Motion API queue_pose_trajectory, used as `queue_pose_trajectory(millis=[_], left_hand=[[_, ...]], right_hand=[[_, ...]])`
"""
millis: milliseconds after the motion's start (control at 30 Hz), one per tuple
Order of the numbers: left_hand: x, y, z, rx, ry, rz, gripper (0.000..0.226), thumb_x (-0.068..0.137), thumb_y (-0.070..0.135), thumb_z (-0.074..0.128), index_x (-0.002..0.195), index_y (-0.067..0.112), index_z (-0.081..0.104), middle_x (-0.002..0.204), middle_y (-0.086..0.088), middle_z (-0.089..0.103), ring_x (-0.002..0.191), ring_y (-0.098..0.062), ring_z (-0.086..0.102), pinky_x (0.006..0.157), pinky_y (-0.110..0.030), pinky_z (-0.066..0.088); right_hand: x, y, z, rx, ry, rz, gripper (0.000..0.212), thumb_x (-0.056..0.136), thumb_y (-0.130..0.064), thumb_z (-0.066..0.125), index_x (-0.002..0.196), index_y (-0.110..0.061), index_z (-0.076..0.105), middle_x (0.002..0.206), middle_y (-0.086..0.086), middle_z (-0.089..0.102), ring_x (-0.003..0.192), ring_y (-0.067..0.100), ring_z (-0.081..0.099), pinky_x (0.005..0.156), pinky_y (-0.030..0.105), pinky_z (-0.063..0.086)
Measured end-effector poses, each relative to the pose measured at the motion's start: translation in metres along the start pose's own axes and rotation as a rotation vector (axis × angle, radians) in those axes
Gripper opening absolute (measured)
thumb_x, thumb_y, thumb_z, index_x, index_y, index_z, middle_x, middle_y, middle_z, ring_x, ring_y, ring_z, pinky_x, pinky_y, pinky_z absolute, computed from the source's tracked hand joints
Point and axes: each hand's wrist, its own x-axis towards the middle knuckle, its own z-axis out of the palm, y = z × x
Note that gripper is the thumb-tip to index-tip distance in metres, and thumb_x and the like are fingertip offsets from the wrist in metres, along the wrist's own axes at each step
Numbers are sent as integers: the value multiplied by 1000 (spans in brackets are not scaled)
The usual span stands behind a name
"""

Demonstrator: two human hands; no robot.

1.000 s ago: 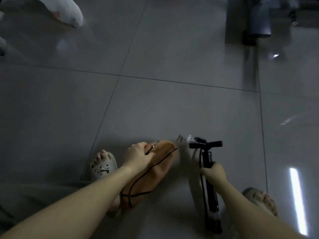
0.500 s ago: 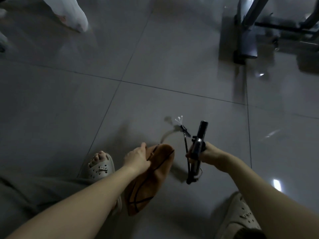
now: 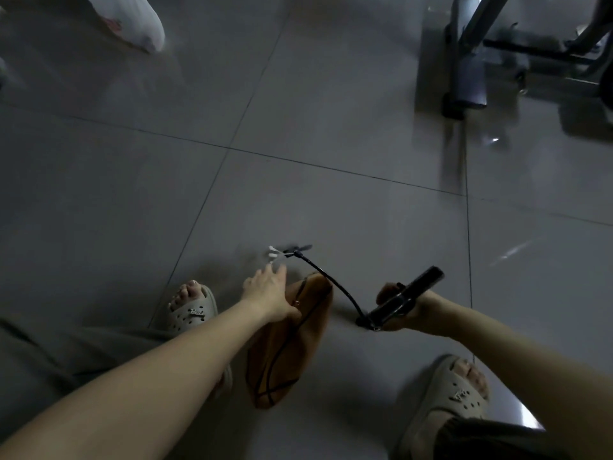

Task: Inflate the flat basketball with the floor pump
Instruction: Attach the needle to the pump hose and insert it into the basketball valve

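Observation:
The flat orange basketball (image 3: 288, 346) stands folded on the grey tile floor between my feet. My left hand (image 3: 267, 290) is above its top edge, fingers stretched forward toward the blurred white-tipped end of the pump hose (image 3: 326, 277). The black floor pump (image 3: 403, 302) is tilted off the floor, and my right hand (image 3: 403, 310) grips its barrel. The thin black hose arcs from the pump's lower end over the ball to the nozzle (image 3: 292, 252).
My feet in grey slippers (image 3: 190, 308) (image 3: 454, 398) flank the ball. A metal stand base (image 3: 464, 78) sits at the far right, and a white bag-like object (image 3: 132, 21) lies at the top left. Grey floor tiles (image 3: 298, 127) stretch ahead.
My left hand let go of the ball's top and now reaches forward with straight fingers. My right hand swung the pump to the right and tilted it, and the hose end whipped outward.

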Motion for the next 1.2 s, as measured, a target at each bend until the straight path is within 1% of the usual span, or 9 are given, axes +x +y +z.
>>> queue_pose_trajectory(millis=[133, 267, 400, 533, 633, 833, 933, 1100, 1200], left_hand=[[11, 32, 1, 77, 46, 292, 109, 70, 58, 81, 156, 24, 23, 160, -9, 22, 150, -32, 21, 124, -43, 18], [30, 62, 7, 286, -94, 449, 126, 72, 58, 79, 163, 23, -2, 170, -8, -11, 156, -30, -12, 126, -50, -4], [31, 79, 8, 57, -104, 137, 109, 75, 58, 80, 157, 12, 25, 164, -17, 20, 151, -38, 18, 123, -52, 19], [28, 71, 17, -170, -39, -93, 97, 75, 60, 78, 143, 3, 41, 140, -17, 52, 128, -36, 52, 101, -42, 45], [29, 59, 16, -68, 14, -92, 83, 77, 63, 73, 134, 7, 51, 126, -11, 61, 114, -33, 62, 84, -36, 46], [27, 44, 6, 148, 63, -102, 67, 80, 69, 65, 122, 18, 59, 115, -6, 65, 106, -29, 64, 79, -36, 44], [26, 43, 3, 143, 57, -112, 60, 81, 67, 66, 116, 18, 61, 110, -5, 67, 102, -28, 65, 75, -35, 42], [26, 40, -4, 45, -4, -135, 41, 83, 54, 70, 98, 17, 62, 90, 0, 66, 85, -25, 67, 67, -33, 47], [24, 35, -3, -48, -19, -138, 28, 84, 43, 73, 88, 17, 61, 82, -1, 65, 73, -23, 65, 64, -32, 53]], right_hand=[[4, -4, 1, -157, 8, -24, 39, 81, -3, 78, 116, -3, 61, 111, 8, 64, 105, 28, 63, 94, 35, 54], [11, -13, -4, -29, 26, 81, 32, 83, -13, 78, 112, -17, 63, 107, 3, 66, 100, 18, 65, 77, 26, 55], [27, 15, -9, 129, 142, 246, 24, 86, -16, 74, 107, -8, 65, 101, 13, 74, 94, 27, 71, 82, 46, 61], [48, 55, 5, 289, 213, 416, 27, 88, -20, 69, 110, -6, 61, 96, 14, 76, 90, 32, 73, 81, 54, 60], [69, 80, 23, 360, 258, 522, 30, 89, -25, 67, 111, -6, 58, 101, 19, 71, 89, 38, 70, 76, 54, 61], [91, 112, 53, 367, 334, 651, 39, 96, -31, 63, 113, 3, 55, 100, 22, 62, 81, 45, 67, 65, 52, 61], [92, 121, 55, 252, 336, 684, 39, 99, -36, 57, 112, 0, 53, 102, 23, 62, 77, 44, 69, 60, 51, 62], [100, 108, 46, -525, 473, 570, 32, 94, -39, 53, 75, -14, 59, 72, 4, 63, 62, 23, 61, 58, 30, 51], [122, 90, 59, -344, 526, 456, 23, 95, -32, 55, 90, -9, 54, 83, 4, 61, 73, 26, 59, 62, 32, 45]])
